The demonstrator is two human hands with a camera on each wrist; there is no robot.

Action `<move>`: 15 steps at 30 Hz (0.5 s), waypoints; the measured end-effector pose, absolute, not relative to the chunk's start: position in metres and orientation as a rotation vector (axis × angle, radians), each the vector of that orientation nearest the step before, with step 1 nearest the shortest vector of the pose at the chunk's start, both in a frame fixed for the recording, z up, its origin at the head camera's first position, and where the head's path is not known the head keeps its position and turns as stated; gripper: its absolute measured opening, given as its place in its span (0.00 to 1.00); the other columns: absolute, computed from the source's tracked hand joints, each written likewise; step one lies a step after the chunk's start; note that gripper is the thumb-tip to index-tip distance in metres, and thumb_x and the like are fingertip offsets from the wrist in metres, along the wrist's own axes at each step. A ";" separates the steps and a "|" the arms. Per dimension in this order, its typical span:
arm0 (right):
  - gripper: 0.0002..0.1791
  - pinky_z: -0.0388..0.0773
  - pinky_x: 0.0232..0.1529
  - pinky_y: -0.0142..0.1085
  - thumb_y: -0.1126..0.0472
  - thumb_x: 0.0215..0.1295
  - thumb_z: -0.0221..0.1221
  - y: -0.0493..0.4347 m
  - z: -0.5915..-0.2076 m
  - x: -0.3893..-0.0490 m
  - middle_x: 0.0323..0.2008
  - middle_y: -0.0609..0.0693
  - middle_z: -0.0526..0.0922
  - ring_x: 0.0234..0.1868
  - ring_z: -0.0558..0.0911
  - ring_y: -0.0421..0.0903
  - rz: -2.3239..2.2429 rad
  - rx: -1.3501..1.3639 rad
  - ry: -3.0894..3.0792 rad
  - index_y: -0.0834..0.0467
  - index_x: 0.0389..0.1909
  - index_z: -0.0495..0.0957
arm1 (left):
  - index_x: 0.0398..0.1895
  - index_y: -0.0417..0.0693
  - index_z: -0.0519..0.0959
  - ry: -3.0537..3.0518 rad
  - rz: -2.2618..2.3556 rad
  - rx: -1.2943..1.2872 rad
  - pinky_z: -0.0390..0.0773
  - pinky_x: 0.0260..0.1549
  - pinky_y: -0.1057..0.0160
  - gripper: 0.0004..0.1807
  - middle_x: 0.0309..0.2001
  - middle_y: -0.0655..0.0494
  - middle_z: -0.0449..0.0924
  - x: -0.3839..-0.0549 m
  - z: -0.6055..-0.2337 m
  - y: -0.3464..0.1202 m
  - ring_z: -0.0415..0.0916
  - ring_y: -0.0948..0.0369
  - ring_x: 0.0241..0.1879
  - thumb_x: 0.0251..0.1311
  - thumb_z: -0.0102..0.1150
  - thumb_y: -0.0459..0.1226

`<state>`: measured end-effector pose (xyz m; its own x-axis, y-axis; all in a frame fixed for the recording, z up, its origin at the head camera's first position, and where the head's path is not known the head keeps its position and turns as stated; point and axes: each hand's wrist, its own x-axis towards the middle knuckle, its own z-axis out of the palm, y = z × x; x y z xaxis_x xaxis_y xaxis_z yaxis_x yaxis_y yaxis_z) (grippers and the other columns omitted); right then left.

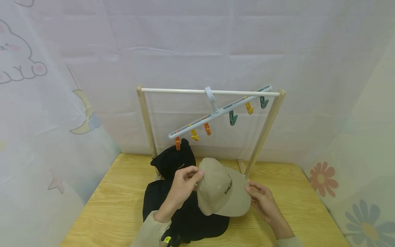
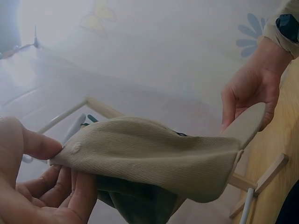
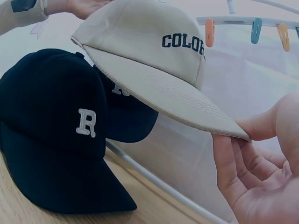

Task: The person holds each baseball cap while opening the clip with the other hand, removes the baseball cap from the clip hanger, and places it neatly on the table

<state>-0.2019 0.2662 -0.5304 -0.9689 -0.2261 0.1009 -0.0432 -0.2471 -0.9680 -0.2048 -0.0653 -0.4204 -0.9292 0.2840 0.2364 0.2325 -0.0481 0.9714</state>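
Observation:
A beige baseball cap (image 1: 213,187) with dark lettering is held up between both hands, its brim to the right. My left hand (image 1: 180,187) pinches the crown's edge between thumb and fingers. At the brim's outer edge, my right hand (image 1: 264,202) grips with the thumb on top and fingers beneath, as the right wrist view shows. Below the beige cap a black cap (image 3: 51,126) with a white R sits on the table. A second black cap (image 1: 174,159) with an R is behind it, overlapped by an orange clip (image 1: 177,144).
A rack with a white rail (image 1: 172,91) and wooden posts stands on the wooden table (image 1: 108,199). From the rail hangs a pale blue clip hanger (image 1: 197,122), slanted, with several orange, yellow and green clips. Patterned cloth (image 1: 191,41) surrounds the table's back and sides.

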 end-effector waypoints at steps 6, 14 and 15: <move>0.13 0.87 0.45 0.32 0.66 0.84 0.50 0.272 -0.535 -0.203 0.47 0.41 0.90 0.45 0.89 0.38 -2.335 -0.340 1.850 0.53 0.55 0.81 | 0.49 0.32 0.85 2.130 2.122 0.597 0.90 0.35 0.61 0.12 0.41 0.42 0.89 -0.202 -0.424 -0.068 0.88 0.63 0.36 0.76 0.63 0.36; 0.13 0.88 0.47 0.34 0.66 0.84 0.50 0.275 -0.541 -0.203 0.47 0.42 0.90 0.46 0.90 0.40 -2.304 -0.329 1.879 0.53 0.56 0.82 | 0.48 0.34 0.87 2.156 2.081 0.579 0.90 0.34 0.59 0.13 0.42 0.38 0.90 -0.202 -0.432 -0.072 0.91 0.61 0.36 0.73 0.67 0.38; 0.13 0.88 0.47 0.35 0.66 0.84 0.50 0.275 -0.542 -0.203 0.47 0.42 0.91 0.46 0.90 0.40 -2.301 -0.330 1.883 0.53 0.56 0.81 | 0.48 0.34 0.88 2.162 2.077 0.574 0.90 0.34 0.60 0.13 0.43 0.38 0.90 -0.202 -0.433 -0.073 0.91 0.61 0.36 0.73 0.68 0.38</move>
<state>-0.2026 0.2749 -0.5424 -0.9645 -0.2534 0.0744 -0.0228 -0.2009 -0.9793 -0.2020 -0.0731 -0.4332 -0.9254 0.3263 0.1927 0.2057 0.0053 0.9786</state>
